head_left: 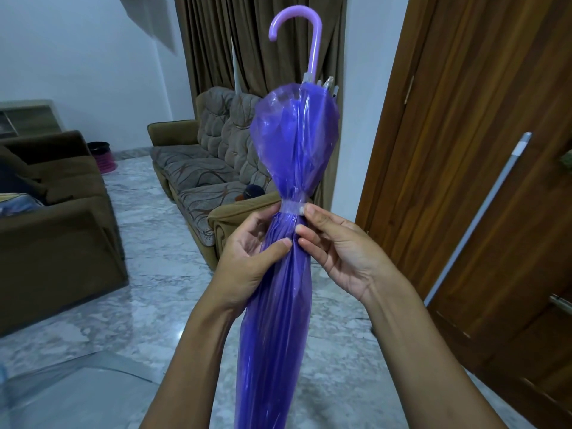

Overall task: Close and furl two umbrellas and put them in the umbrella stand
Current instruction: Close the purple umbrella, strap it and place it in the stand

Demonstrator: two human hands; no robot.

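Note:
A closed purple translucent umbrella (278, 305) stands upright in front of me, its lilac hooked handle (312, 41) at the top. A clear strap (291, 209) cinches the canopy at its middle; above it the folds bulge out, below they lie furled. My left hand (250, 258) grips the canopy just under the strap, thumb in front and fingers behind. My right hand (337, 249) touches the umbrella from the right, with its thumb tip on the strap's end and its fingertips on the folds below. A clear translucent canopy (77, 385), perhaps a second umbrella, lies on the floor at the lower left.
A black and pink container (103, 159) stands in the far corner by the wall. Brown sofas line the left side (55, 230) and the back (201, 168). A wooden door (483, 168) with a long metal handle is close on the right. The floor is marble.

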